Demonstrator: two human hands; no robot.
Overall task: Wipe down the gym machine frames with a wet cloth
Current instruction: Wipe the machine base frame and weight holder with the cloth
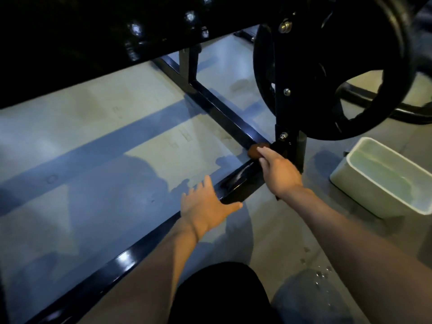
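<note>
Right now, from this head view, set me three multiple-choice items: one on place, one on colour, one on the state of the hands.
1. Where is the white tub?
A. On the floor, right of the frame bar
B. On the weight plate
C. In the left hand

2. What colour is the cloth?
A. Blue
B. Brown
C. White

3. How is the left hand?
A. Curled round the cloth
B. Fingers spread, resting at the frame bar
C. Inside the tub

Key: 1 A, the tub stands on the floor beside the bar. 2 B, the wad under the right hand looks brown. 3 B, its fingers lie straight, holding nothing.
</note>
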